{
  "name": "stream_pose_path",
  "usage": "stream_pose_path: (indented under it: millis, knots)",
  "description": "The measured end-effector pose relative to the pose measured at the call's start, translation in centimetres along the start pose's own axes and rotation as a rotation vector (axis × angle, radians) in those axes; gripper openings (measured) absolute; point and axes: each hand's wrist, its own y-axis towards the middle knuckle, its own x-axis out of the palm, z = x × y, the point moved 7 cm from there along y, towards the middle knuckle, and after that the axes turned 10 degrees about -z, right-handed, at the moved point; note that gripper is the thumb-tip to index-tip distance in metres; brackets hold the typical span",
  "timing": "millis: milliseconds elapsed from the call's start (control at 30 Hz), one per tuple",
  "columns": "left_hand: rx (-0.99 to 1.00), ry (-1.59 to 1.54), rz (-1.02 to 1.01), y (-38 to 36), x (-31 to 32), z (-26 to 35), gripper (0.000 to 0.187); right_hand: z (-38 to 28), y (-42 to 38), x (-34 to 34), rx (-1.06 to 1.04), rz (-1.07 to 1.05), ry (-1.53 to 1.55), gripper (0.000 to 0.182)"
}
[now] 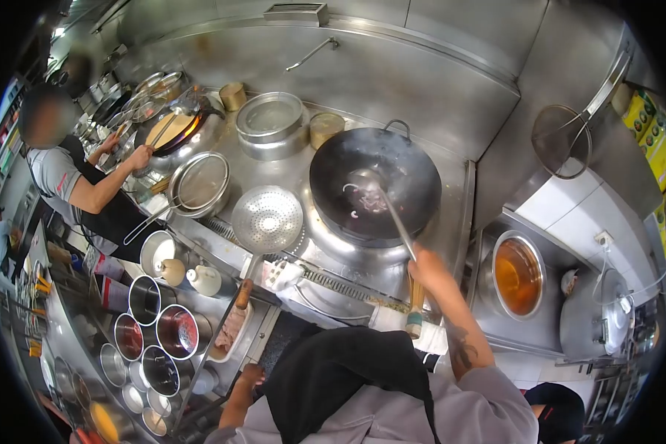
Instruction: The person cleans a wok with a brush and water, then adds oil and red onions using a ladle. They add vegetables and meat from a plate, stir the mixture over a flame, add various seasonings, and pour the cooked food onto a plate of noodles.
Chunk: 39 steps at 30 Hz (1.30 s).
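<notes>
One right hand [431, 269] around ladle handle [398, 222]

Near the right edge of the stove [455, 211], steam hazes the wok [333, 174], leaving the food pieces [370, 198] too small to identify. The right hand [431, 270] hides part of the ladle [399, 222]. Whether the left hand [251, 375] grips anything cannot be told. A co-worker's face [46, 116] is blurred; the picture's dark right rim cuts off a yellow sheet [647, 137].

A steel back wall [436, 74] stands left of white tiles [577, 203].
</notes>
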Motion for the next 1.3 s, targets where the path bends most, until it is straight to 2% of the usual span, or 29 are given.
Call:
stream_pose_path:
  millis: [67, 100, 167, 200, 267, 300, 433, 467, 500, 533, 567, 600, 667, 700, 733, 800, 833, 900, 933, 967, 1000, 1033, 1067, 1100, 1133, 1233, 1267, 1300]
  knots:
    - [-0.345, -1.053, 0.235, -0.5, -1.7, -2.7, 0.020, 0.0, -0.5, 0.4, -0.206, 0.080, 0.184, 0.033]
    - [-0.347, -1.063, 0.235, -0.2, -2.7, -2.3, 0.020, -0.2, -0.4, -0.1, -0.211, 0.072, 0.178, 0.033]
    - [-0.552, -1.369, 0.285, -0.7, -2.9, -3.1, 0.027, -1.0, 0.5, -1.5, -0.072, -0.002, 0.126, 0.032]
    - [-0.541, -1.294, 0.393, -0.9, -4.0, -3.3, 0.030, -1.6, 0.9, -1.4, -0.087, -0.012, 0.119, 0.032]
    - [-0.549, -1.291, 0.441, -0.8, -3.7, -4.0, 0.032, -1.0, 1.5, -1.9, 0.071, 0.084, 0.007, 0.030]
    - [-0.535, -1.349, 0.490, -1.1, -3.1, -3.9, 0.031, -0.9, 1.6, -1.8, 0.031, 0.103, -0.021, 0.031]
    - [-0.621, -1.394, 0.391, -2.6, 2.2, -2.8, 0.028, -0.2, 1.3, -1.7, -0.014, -0.020, -0.042, 0.040]
    - [-0.631, -1.403, 0.397, -3.3, 3.4, -2.1, 0.028, -0.3, 0.7, -1.6, -0.111, 0.005, 0.000, 0.045]
    - [-0.557, -1.438, 0.350, -3.8, 4.7, -0.7, 0.025, -0.3, 0.1, -1.5, -0.203, 0.027, 0.045, 0.049]
    - [-0.481, -1.469, 0.300, -4.2, 6.3, 0.8, 0.024, 0.0, 0.4, -1.5, -0.205, 0.017, 0.048, 0.049]
    - [-0.293, -1.047, 0.392, -5.0, 6.0, 2.5, 0.026, 0.3, 1.4, -1.5, -0.161, -0.026, 0.024, 0.049]
    - [-0.300, -1.049, 0.390, -5.6, 7.7, 3.2, 0.026, 0.7, 2.0, -1.4, -0.117, -0.067, -0.001, 0.048]
    - [-0.257, -0.438, 0.095, -4.6, 9.9, 5.7, 0.026, 0.3, 2.5, -1.9, -0.104, 0.012, 0.004, 0.044]
    - [-0.425, -0.641, 0.013, -6.7, 7.4, 8.0, 0.021, 0.2, 2.8, -1.9, -0.076, 0.039, -0.016, 0.045]
    - [-0.431, -0.651, 0.009, -6.7, 8.0, 8.9, 0.021, 0.4, 2.9, -1.9, -0.046, 0.064, -0.035, 0.045]
    - [-0.540, -0.994, 0.223, -7.3, 10.6, 8.6, 0.017, 0.4, 3.4, -1.2, -0.091, 0.015, -0.040, 0.046]
    - [-0.547, -0.996, 0.218, -7.8, 10.8, 9.3, 0.017, -0.1, 3.3, -1.1, -0.133, -0.016, -0.042, 0.046]
    - [-0.535, -1.104, 0.535, -8.9, 9.4, 9.5, 0.017, 0.0, 1.2, -1.3, -0.183, -0.053, -0.011, 0.045]
    - [-0.544, -1.111, 0.537, -8.7, 9.4, 9.8, 0.017, -0.2, 0.0, -1.1, -0.232, -0.089, 0.017, 0.045]
    - [-0.660, -1.063, 0.686, -9.5, 9.1, 9.5, 0.018, 0.5, -0.6, -0.3, -0.240, -0.100, 0.015, 0.045]
    - [-0.775, -1.008, 0.832, -10.4, 8.9, 9.4, 0.020, 1.6, -1.1, 0.4, -0.294, -0.127, 0.156, 0.043]
    - [-0.785, -1.020, 0.830, -10.8, 7.9, 10.2, 0.020, 2.2, -1.4, 0.6, -0.346, -0.156, 0.294, 0.042]
    - [-0.802, -1.111, 0.760, -11.4, 7.5, 10.8, 0.021, 2.3, -1.8, 0.5, -0.352, -0.170, 0.287, 0.042]
    - [-0.816, -1.202, 0.697, -11.7, 5.8, 10.9, 0.022, 2.8, -1.9, -0.3, -0.219, -0.118, 0.157, 0.042]
    - [-0.776, -1.228, 0.743, -11.8, 5.7, 11.0, 0.023, 1.3, -1.1, -0.9, -0.138, -0.074, 0.010, 0.043]
    - [-0.730, -1.210, 0.910, -11.9, 5.3, 9.9, 0.026, 1.8, -0.2, -0.7, -0.185, 0.032, -0.033, 0.043]
    - [-0.755, -1.194, 0.879, -12.6, 3.8, 10.1, 0.027, 2.5, 0.9, 0.0, -0.188, 0.043, -0.032, 0.044]
    - [-0.738, -1.226, 0.894, -13.2, 2.9, 10.1, 0.027, 2.6, 1.0, 0.3, -0.173, -0.077, 0.001, 0.045]
